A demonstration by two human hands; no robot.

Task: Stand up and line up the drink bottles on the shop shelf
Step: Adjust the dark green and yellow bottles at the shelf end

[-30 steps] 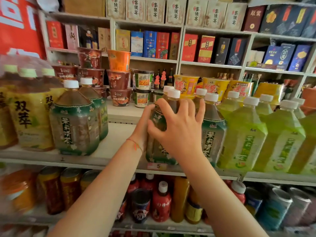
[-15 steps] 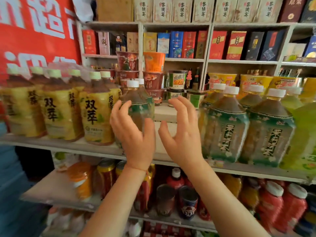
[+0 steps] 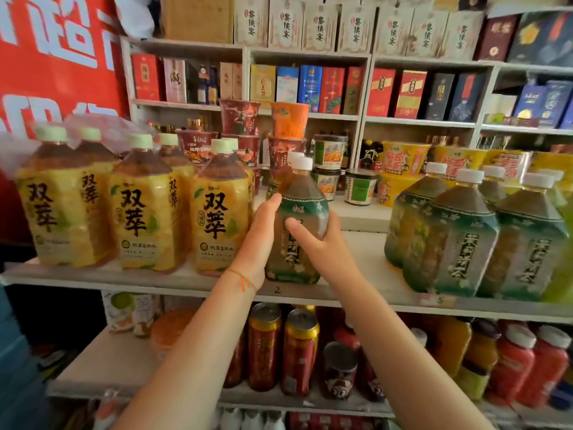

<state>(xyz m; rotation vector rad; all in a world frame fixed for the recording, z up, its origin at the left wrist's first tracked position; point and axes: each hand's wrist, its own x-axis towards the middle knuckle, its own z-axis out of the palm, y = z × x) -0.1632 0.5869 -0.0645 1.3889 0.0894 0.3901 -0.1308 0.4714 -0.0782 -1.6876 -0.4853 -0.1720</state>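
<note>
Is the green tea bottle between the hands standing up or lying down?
Standing up. The green-labelled tea bottle has its white cap on top and its base on the shelf board, gripped by both hands.

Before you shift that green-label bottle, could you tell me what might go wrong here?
1. Both hands, left hand and right hand, hold the green-label bottle near the shelf edge; it could tip off.
2. The yellow-label bottles stand close on its left; a sideways nudge may knock them.

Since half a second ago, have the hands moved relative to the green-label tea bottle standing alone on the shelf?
Yes. Both the left hand and right hand closed forward onto the green-label bottle, which they now grip from either side.
</note>
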